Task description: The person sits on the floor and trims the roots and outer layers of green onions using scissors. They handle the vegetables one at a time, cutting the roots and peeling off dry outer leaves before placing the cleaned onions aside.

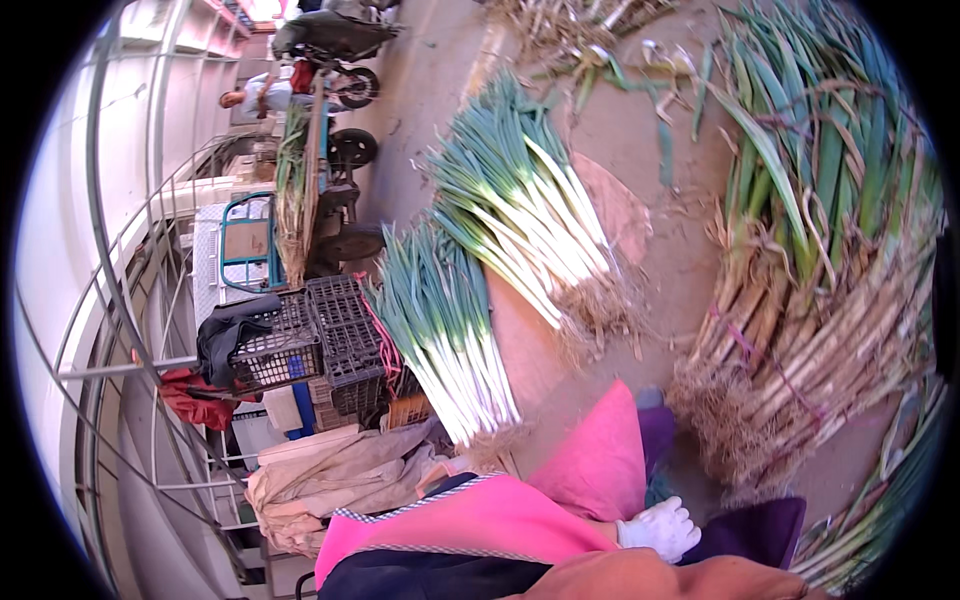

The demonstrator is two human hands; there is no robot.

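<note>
My left hand (660,529), in a white glove, has curled fingers beside pink cloth (596,457) and dark purple cloth (757,529); its palm is hidden, so I cannot tell whether it grips anything. My right hand is out of view; an orange-brown sleeve (675,577) crosses the bottom edge. Before me lie two fans of trimmed green onions, a larger one (525,202) and a smaller one (450,337), with white stalks and rooty ends. To the right is a big heap of untrimmed green onions (817,262), dry-skinned, partly tied with purplish string.
Black plastic crates (345,330), a draped beige cloth (352,480) and metal railings stand on the left. Beyond the crates, a cart (319,150) carries more onions, with a person (262,94) beside it. Roots and leaf scraps (585,60) litter the ground at the top.
</note>
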